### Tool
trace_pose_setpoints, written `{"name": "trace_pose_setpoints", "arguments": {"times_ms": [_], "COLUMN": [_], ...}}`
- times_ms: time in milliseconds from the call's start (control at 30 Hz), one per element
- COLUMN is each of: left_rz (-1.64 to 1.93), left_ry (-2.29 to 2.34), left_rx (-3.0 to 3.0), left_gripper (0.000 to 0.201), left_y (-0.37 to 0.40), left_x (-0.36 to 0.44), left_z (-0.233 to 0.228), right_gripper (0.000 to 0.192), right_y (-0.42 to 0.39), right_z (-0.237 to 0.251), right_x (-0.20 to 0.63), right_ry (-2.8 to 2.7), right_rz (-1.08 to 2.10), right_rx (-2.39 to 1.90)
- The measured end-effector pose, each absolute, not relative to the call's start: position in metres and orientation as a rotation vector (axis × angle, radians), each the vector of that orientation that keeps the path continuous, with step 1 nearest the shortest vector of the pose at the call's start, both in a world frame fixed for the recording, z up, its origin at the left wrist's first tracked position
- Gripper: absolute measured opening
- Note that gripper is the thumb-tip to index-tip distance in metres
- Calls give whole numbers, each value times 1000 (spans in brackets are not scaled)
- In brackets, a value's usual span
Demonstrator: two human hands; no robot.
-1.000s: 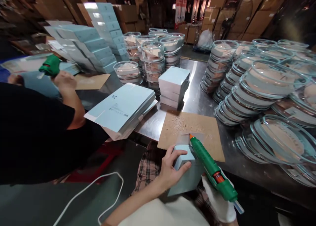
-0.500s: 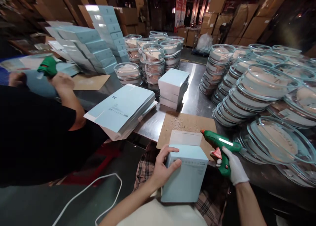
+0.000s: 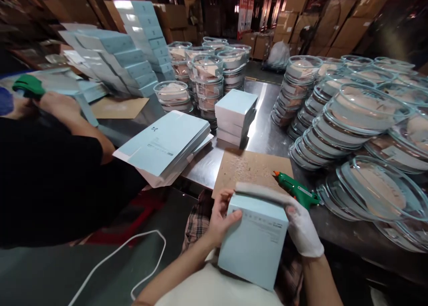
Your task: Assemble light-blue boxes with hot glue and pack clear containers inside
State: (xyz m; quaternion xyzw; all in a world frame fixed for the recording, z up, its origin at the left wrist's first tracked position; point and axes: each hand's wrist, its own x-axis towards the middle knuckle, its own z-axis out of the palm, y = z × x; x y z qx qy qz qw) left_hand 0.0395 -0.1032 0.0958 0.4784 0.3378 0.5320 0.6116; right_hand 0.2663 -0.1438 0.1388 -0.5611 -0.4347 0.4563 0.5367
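Here, closest to the camera, a pale blue carton (image 3: pixel 256 241) is held upright over the person's lap, just off the near edge of the steel worktop (image 3: pixel 264 134). The bare left hand (image 3: pixel 219 219) grips its left side, thumb laid on the top face. The white-gloved right hand (image 3: pixel 301 228) clasps its right side, fingers pressing down the white flap along the carton's far top edge.

Just beyond, a green glue gun (image 3: pixel 294 189) lies on the worktop with its orange nozzle resting over the right corner of a brown cardboard sheet (image 3: pixel 249 168), which sits at the near edge. Left of the sheet, a pile of flat blue carton blanks (image 3: pixel 163 145) overhangs that edge. Behind the sheet stands a short stack of closed blue boxes (image 3: pixel 236 116).

To the right, stacks of glass lids (image 3: pixel 354 119) lean along the worktop. Farther back stand round glass containers (image 3: pixel 205 76) and tall stacks of blue boxes (image 3: pixel 117 59).

At the left, another person in a black sleeve (image 3: pixel 43 181) holds a second green glue gun (image 3: pixel 28 85).
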Motion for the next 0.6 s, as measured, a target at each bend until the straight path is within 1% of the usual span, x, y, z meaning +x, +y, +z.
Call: {"name": "trace_pose_setpoints", "arguments": {"times_ms": [67, 100, 133, 233, 267, 433, 533, 567, 600], "left_rz": [1270, 1278, 1272, 1222, 1206, 1195, 1210, 1240, 1290], "left_ry": [753, 742, 734, 722, 717, 700, 687, 703, 736], "left_rx": [1029, 1023, 1047, 1227, 1282, 1332, 1313, 1303, 1289], "left_gripper": [77, 79, 77, 56, 53, 49, 44, 43, 42], "left_y": [-101, -100, -99, -97, -97, -98, -96, -93, -90], "left_x": [40, 40, 39, 32, 30, 27, 30, 30, 30], "left_z": [96, 96, 97, 100, 101, 105, 106, 106, 107], "right_gripper": [76, 73, 67, 37, 33, 33, 25, 29, 42], "right_y": [-151, -153, -154, -152, -150, -143, -146, -150, -155], "right_z": [139, 142, 145, 156, 158, 159, 139, 129, 117], "right_x": [274, 277, 279, 276, 275, 278, 274, 269, 262], "right_ry": [-1246, -1344, -1445, -1748, -1823, -1934, -1815, -1683, -1526], "right_rz": [1136, 1141, 1102, 915, 879, 869, 839, 824, 823], "right_rx": [-1226, -1210, -1226, -1233, -1200, -1104, -1170, -1200, -1217]}}
